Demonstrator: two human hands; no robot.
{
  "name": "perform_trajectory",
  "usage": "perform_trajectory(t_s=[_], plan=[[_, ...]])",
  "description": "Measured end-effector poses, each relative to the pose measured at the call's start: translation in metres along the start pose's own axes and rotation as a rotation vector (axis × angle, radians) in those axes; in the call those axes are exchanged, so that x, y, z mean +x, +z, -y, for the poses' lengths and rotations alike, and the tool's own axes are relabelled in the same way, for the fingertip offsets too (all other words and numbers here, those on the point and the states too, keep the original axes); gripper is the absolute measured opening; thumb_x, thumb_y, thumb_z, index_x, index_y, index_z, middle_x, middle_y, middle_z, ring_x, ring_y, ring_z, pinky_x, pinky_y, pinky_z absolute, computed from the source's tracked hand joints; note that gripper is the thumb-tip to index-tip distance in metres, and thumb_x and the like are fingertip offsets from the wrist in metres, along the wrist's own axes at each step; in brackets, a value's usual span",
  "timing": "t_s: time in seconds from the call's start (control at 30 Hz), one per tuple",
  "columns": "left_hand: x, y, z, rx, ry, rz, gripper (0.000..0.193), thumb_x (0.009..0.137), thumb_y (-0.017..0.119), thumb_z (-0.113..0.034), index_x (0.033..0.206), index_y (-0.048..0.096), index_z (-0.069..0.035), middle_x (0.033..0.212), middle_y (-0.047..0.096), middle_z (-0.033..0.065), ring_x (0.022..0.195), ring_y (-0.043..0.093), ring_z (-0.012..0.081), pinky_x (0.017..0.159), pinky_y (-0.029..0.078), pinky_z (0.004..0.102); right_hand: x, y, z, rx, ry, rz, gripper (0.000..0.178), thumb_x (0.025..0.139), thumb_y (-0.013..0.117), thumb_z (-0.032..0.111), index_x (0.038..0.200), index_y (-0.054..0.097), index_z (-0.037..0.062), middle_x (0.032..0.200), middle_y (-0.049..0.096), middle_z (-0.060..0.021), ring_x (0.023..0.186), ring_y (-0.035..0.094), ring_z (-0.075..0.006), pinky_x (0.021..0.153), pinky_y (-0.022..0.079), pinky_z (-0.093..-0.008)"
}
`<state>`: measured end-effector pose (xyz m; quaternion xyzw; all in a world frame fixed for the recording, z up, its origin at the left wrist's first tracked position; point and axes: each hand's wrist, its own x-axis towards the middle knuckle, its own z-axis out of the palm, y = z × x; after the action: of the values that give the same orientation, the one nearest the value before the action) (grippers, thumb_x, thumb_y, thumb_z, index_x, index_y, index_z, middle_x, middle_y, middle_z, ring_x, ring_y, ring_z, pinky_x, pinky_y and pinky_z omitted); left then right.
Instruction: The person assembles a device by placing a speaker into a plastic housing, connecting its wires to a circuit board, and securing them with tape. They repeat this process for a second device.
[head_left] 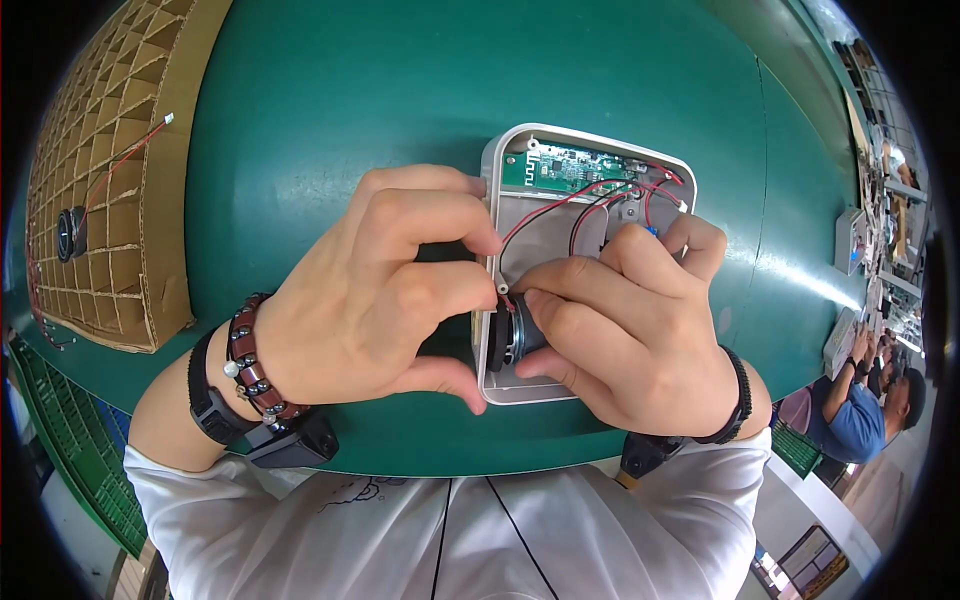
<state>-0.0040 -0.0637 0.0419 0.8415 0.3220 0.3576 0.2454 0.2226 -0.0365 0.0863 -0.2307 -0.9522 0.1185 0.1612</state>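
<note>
A white plastic casing (690,178) lies open on the green table in front of me. A green circuit board (560,168) sits along its far end, with red and black wires (545,208) looping into the casing. At the near left corner, a round black speaker (497,340) stands on edge against the wall. My right hand (640,330) reaches into the casing, fingers closed on the speaker and hiding part of it. My left hand (390,270) is curled at the casing's left wall, fingertips on its rim, thumb near the lower corner.
To the left stands a cardboard box with dividers (110,200); another speaker (70,235) with a wire rests on it. A green crate (75,450) is beyond the table's left edge. At far right, a person in a blue shirt (850,415) is beside a cluttered bench.
</note>
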Motion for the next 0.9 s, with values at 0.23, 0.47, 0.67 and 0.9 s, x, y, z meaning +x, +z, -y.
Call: perform_trajectory(t_s=[0.23, 0.47, 0.67, 0.9], plan=[[0.0031, -0.006, -0.0087, 0.17, 0.098, 0.021, 0.039, 0.06, 0.077, -0.049, 0.084, 0.066, -0.02, 0.099, 0.047, 0.003, 0.095, 0.045, 0.0275, 0.081, 0.039, 0.0391, -0.0003, 0.004, 0.0017, 0.008, 0.022, -0.045, 0.032, 0.071, 0.069, 0.039, 0.084, 0.063, 0.01, 0.09, 0.063, 0.0029, 0.068, 0.043, -0.0167, 0.071, 0.024, -0.0384], [0.0043, -0.0054, -0.009, 0.124, 0.102, 0.036, 0.034, 0.061, 0.076, -0.044, 0.082, 0.069, -0.018, 0.085, 0.049, -0.0004, 0.085, 0.045, 0.0248, 0.073, 0.038, 0.0357, 0.0002, -0.0007, 0.0006, 0.028, 0.031, 0.011, 0.035, 0.072, 0.068, 0.041, 0.084, 0.062, 0.0095, 0.089, 0.063, 0.003, 0.067, 0.043, -0.0173, 0.072, 0.025, -0.0382], [0.0045, -0.0033, -0.0065, 0.043, 0.069, 0.016, 0.029, 0.063, 0.076, -0.039, 0.08, 0.068, -0.017, 0.072, 0.046, -0.0033, 0.071, 0.045, 0.0194, 0.061, 0.035, 0.0326, 0.0007, 0.0017, -0.0007, 0.066, 0.026, -0.001, 0.036, 0.073, 0.068, 0.042, 0.084, 0.062, 0.0085, 0.089, 0.063, 0.0025, 0.067, 0.042, -0.0181, 0.072, 0.025, -0.0377], [0.0032, -0.0048, -0.0005, 0.074, 0.184, 0.036, 0.024, 0.067, 0.075, -0.035, 0.079, 0.067, -0.017, 0.059, 0.04, -0.0059, 0.054, 0.041, 0.0136, 0.049, 0.027, 0.0294, 0.0043, 0.0019, 0.0013, 0.031, 0.036, 0.028, 0.035, 0.072, 0.069, 0.041, 0.082, 0.062, 0.008, 0.091, 0.064, 0.0016, 0.065, 0.041, -0.0181, 0.071, 0.025, -0.0373]])
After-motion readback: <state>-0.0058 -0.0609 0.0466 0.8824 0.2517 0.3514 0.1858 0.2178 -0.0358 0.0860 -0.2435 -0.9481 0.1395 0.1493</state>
